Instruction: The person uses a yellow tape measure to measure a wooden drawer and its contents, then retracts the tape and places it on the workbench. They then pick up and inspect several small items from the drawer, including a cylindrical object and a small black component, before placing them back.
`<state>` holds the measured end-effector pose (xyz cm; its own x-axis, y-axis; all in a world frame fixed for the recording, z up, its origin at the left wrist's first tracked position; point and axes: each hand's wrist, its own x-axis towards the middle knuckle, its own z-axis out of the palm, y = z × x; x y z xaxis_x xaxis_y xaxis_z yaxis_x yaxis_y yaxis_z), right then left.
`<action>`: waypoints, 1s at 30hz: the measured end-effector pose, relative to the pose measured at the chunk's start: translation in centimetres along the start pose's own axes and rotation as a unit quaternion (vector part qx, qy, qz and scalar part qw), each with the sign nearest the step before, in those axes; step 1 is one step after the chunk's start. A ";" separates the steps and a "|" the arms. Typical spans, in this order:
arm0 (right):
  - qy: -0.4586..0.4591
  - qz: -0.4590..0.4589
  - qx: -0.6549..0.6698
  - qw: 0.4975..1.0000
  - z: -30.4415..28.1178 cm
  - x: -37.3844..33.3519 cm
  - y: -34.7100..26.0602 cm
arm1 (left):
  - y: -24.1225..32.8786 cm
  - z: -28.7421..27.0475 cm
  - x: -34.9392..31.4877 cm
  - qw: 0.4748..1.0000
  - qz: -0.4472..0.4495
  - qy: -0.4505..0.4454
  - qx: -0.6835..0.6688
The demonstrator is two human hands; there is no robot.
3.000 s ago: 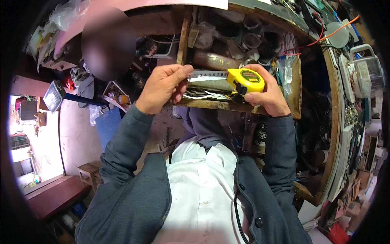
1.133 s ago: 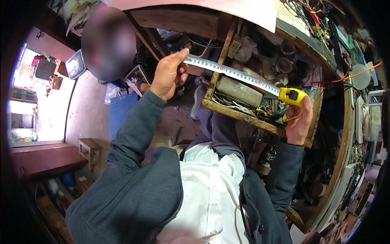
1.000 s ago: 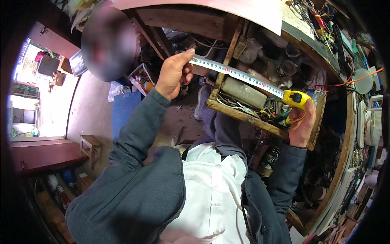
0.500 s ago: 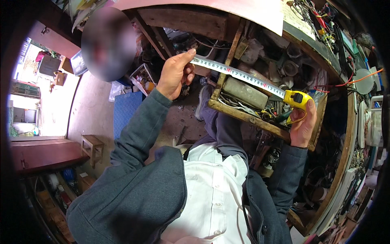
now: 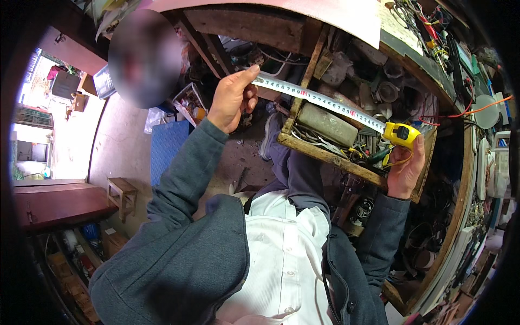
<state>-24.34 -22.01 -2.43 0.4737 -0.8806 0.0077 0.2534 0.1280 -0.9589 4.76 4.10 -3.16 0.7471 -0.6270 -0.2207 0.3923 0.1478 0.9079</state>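
A yellow and black tape measure (image 5: 402,134) is held in my right hand (image 5: 406,170), its case resting against the fingers and thumb. The white blade (image 5: 319,101) is drawn out leftward and slopes up to my left hand (image 5: 234,98). Thumb and forefinger of that hand pinch the blade's end, while the other fingers curl below. A thin yellow strap (image 5: 399,161) hangs from the case beside my right palm. Under the blade is an open wooden drawer (image 5: 338,160) holding a grey oblong case (image 5: 327,124) and loose tools.
Left of my legs lies a blue board (image 5: 169,149), with a small wooden stool (image 5: 123,197) farther left. A pale sheet (image 5: 325,16) covers the bench above the drawer. Tangled wires (image 5: 425,24) and an orange cable (image 5: 490,104) are at the right.
The tape measure case has shifted slightly right with my right hand, and a little more blade shows. My left hand keeps its pinch in nearly the same place.
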 end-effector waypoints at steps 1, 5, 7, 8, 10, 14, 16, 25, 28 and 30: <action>0.002 0.001 0.000 1.000 0.1 0.0 0.0 | 0.0 0.0 0.0 1.000 -0.001 0.001 0.000; 0.011 0.006 -0.003 1.000 0.2 -0.1 -0.1 | 0.0 0.1 0.0 1.000 -0.002 0.002 0.000; 0.012 0.013 -0.005 1.000 0.2 0.0 -0.2 | 0.0 0.0 0.1 1.000 -0.004 0.000 -0.001; 0.013 0.017 -0.005 1.000 0.2 0.0 -0.2 | 0.1 0.1 0.1 1.000 -0.008 0.009 0.000; 0.012 0.013 -0.002 1.000 0.1 0.0 -0.1 | 0.3 0.5 -0.1 1.000 -0.015 0.025 0.001; 0.024 -0.003 -0.003 1.000 0.4 -0.2 -0.2 | 0.5 0.0 -0.1 1.000 0.002 0.028 0.006; 0.035 -0.005 0.000 0.999 -0.2 0.0 0.1 | 0.6 0.1 0.2 0.999 0.003 0.035 0.004; 0.036 -0.009 0.001 0.999 0.4 -0.2 -0.6 | 0.4 -0.3 0.2 0.999 0.022 0.048 0.008; 0.033 -0.014 0.005 0.999 0.2 0.0 -0.2 | 0.9 -0.4 0.0 0.998 0.020 0.065 -0.015; 0.044 -0.026 -0.003 0.999 0.3 -0.1 -0.4 | 0.9 -1.0 0.4 0.997 0.026 0.066 -0.033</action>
<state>-24.28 -21.84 -1.93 0.3846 -0.9225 0.0323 0.2700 0.0789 -0.9596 5.89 4.74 -2.80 0.8294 -0.5123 -0.2229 0.3828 0.2305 0.8946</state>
